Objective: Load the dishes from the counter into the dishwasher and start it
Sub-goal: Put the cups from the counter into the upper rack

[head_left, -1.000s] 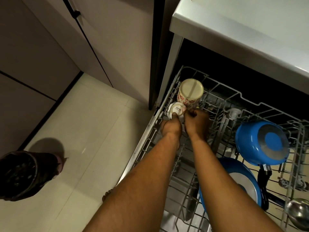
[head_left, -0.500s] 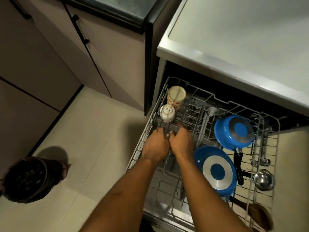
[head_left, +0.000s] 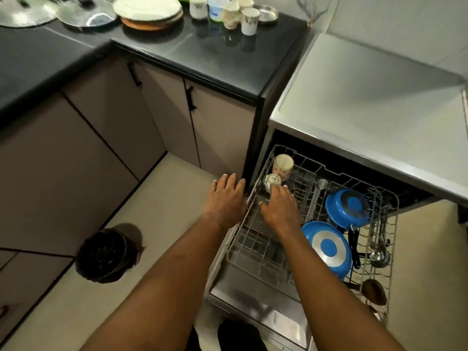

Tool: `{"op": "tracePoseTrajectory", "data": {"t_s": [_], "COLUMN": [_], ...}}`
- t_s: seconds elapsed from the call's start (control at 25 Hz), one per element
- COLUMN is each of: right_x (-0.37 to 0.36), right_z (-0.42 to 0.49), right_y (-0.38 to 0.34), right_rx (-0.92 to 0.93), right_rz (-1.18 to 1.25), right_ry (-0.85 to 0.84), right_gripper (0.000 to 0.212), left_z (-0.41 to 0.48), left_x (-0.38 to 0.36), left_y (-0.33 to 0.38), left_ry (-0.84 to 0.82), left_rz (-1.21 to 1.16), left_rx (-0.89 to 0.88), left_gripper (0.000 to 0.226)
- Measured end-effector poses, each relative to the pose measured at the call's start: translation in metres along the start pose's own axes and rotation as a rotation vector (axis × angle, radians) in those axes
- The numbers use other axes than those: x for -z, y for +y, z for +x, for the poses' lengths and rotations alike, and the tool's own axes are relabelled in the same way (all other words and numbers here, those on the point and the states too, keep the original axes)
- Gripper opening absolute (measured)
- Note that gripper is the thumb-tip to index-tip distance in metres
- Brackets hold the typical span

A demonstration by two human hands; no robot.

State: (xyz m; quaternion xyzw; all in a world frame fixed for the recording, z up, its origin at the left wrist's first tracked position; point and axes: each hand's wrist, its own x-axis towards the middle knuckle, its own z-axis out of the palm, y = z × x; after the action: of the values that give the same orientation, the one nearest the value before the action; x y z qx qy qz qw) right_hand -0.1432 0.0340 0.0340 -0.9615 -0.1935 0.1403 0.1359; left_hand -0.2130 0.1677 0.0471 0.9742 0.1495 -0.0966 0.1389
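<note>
Both hands are lifting off the rack (head_left: pixel 243 240), where they were bunched together half a second ago, and the view is swinging up toward the counter (head_left: pixel 215 62). The left hand (head_left: pixel 225 198) is hanging beside the rack's left rail, fingers spread and holding nothing. The right hand (head_left: pixel 278 206) is hovering over the rack, also spread and empty, its fingertips close to the small white cup (head_left: pixel 272 180).

A careless sweep there is likely to tip that cup, or the patterned cup (head_left: pixel 283 166) just behind it.

In the rack two upturned cups, two blue pans (head_left: pixel 347 207) and one steel ladle (head_left: pixel 378 257) are sitting. On the counter one stack of plates (head_left: pixel 149 11), two metal lids (head_left: pixel 25 11) and about five cups (head_left: pixel 250 17) (blur is making this count unsure) are waiting to be loaded.
</note>
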Motion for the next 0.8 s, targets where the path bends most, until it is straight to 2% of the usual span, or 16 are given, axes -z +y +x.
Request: {"op": "tracePoseTrajectory", "data": {"t_s": [0.2, 0.36, 0.56, 0.8], "right_x": [0.023, 0.045, 0.065, 0.082], "right_z": [0.002, 0.015, 0.038, 0.077], "right_y": [-0.076, -0.156, -0.256, -0.298], "right_rx": [0.069, 0.089, 0.124, 0.111], "right_rz": [-0.040, -0.058, -0.003, 0.098], "right_ry": [0.014, 0.103, 0.195, 0.244], "right_gripper": [0.068, 0.065, 0.071, 0.071], "left_z": [-0.010, -0.011, 0.006, 0.042], "left_x": [0.060, 0.111, 0.174, 0.213], "left_y": [-0.057, -0.123, -0.207, -0.231], "left_ry": [0.087, 0.206, 0.260, 0.270], "left_rz": [0.021, 0.035, 0.045, -0.001], "left_rx": [0.035, 0.006, 0.038, -0.014], "left_gripper": [0.066, 0.065, 0.065, 0.065]}}
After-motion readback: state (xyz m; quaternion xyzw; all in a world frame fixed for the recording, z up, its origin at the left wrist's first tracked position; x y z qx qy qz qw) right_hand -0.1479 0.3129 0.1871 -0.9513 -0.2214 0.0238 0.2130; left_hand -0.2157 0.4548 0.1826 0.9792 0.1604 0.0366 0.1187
